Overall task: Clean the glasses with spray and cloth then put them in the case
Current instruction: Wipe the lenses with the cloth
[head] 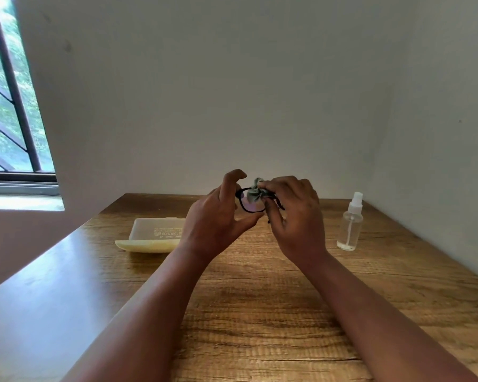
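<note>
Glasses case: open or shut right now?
Open. The case lies on the table left of the hands, lid folded back flat beside the yellowish base; nothing visible inside.

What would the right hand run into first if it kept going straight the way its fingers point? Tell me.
The right hand points left and away, pinching the cloth on the glasses. Past those it would probably meet the left hand right opposite, though the depth between them is unclear.

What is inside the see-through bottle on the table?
The spray bottle has a thin white tube running down its middle and looks nearly empty. Any clear liquid at the bottom is too hard to make out. Nothing covers it.
</note>
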